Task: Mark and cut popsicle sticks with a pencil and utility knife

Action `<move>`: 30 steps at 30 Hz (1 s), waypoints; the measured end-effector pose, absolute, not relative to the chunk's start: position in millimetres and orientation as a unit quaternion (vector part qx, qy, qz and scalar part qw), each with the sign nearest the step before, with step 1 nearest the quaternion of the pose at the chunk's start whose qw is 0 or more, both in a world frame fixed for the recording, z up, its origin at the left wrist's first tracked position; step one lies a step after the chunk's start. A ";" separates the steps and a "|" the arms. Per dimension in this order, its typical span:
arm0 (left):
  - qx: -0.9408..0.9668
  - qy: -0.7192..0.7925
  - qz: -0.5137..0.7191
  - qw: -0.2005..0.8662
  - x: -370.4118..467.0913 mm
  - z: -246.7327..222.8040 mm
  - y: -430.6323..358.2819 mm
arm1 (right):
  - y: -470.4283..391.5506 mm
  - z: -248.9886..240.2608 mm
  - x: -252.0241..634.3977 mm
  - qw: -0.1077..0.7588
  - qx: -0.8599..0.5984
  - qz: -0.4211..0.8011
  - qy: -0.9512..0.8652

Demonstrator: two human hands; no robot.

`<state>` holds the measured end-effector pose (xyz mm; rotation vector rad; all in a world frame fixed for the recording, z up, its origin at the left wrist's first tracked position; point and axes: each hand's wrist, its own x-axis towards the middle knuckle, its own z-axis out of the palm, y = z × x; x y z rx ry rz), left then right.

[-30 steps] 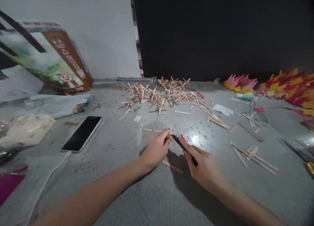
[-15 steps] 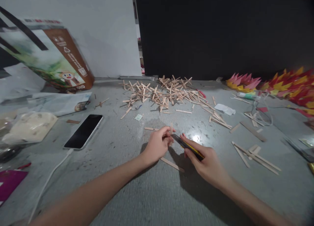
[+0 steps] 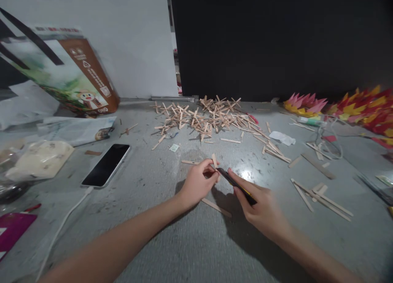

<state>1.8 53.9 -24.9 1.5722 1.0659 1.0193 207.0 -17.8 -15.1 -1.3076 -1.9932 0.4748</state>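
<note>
Between the fingertips of my left hand [image 3: 198, 183] a short wooden craft stick [image 3: 214, 160] is pinched, its upper end poking up. My right hand [image 3: 260, 203] is wrapped round a black and yellow utility knife [image 3: 238, 185]. The knife's tip meets the stick close to my left fingertips; how deep it bites cannot be made out. One loose craft stick [image 3: 216, 207] lies on the table below my left hand, and another stick [image 3: 189, 162] lies just beyond it, partly hidden by the fingers.
A heap of crossed craft sticks [image 3: 196, 117] spreads along the back. More loose sticks [image 3: 322, 197] lie at right, near pink and red-yellow paper pieces [image 3: 307, 103]. At left are a cabled phone [image 3: 107, 165], plastic packets [image 3: 39, 160] and a printed bag [image 3: 76, 76].
The stick in my left hand now leans a little to the left. My right hand has rolled the knife, so less of its yellow side shows.
</note>
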 end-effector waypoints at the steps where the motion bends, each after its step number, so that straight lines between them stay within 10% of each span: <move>1: 0.643 0.439 0.416 0.470 1.7 -24.6 53.9 | -17.8 -15.0 207.2 0.346 -0.505 0.183 -0.769; 30: 0.672 0.445 0.397 0.439 0.6 -27.2 53.3 | -20.6 -21.5 206.8 0.313 -0.525 0.152 -0.776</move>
